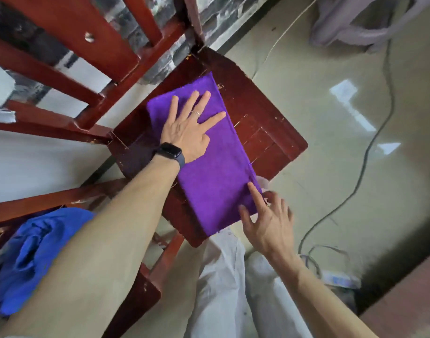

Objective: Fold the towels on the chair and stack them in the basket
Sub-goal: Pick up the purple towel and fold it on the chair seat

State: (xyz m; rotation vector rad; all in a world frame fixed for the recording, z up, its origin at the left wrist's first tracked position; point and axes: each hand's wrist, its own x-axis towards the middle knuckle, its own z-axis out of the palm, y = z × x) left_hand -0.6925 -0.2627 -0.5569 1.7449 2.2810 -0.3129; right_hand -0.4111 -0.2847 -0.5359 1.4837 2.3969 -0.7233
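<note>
Pressing the fold flat is the step in hand, judged from how the cloth lies. Keep the left hand (187, 132) spread on the far half of the purple towel (216, 172) as an anchor. Use the right hand (267, 223) to square the near corner so the layered edges line up before the next fold; an uneven edge would likely give a lopsided stack.

Left hand: open, fingers straight and fanned, palm down on the towel, gripping nothing. A dark watch (171, 152) sits on its wrist.

Right hand: open, fingers spread and relaxed, holding nothing. Its index finger (255, 193) rests on the towel's right edge and the thumb lies over the near corner. The other fingers are off the cloth and slightly blurred.

The purple towel lies as a long folded rectangle across the red wooden chair seat (257, 113), its near end at the seat's front edge. A crumpled blue towel (31, 252) lies lower left, well apart, not yet folded. The basket is not in view
</note>
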